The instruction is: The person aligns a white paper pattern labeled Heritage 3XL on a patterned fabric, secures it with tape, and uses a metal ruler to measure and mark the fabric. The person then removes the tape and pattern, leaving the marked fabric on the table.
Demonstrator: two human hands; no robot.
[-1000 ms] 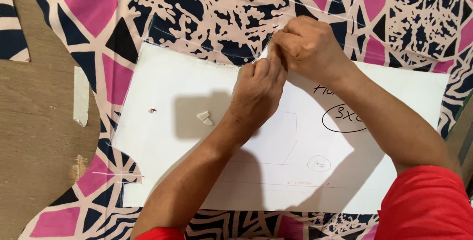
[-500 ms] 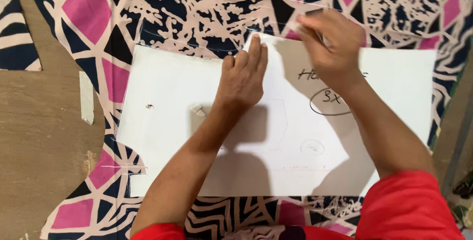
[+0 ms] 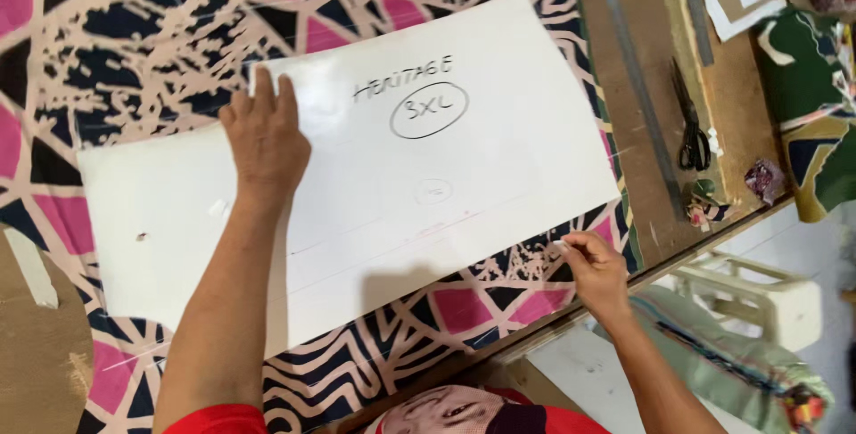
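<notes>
Right hand dropped, pinching chalk at pattern's lower edge.

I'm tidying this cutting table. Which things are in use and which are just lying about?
In use: white pattern card under the left hand; printed fabric beneath; small white piece, perhaps chalk, in the right hand.
Lying about: scissors; long ruler; fabric scraps.
</notes>
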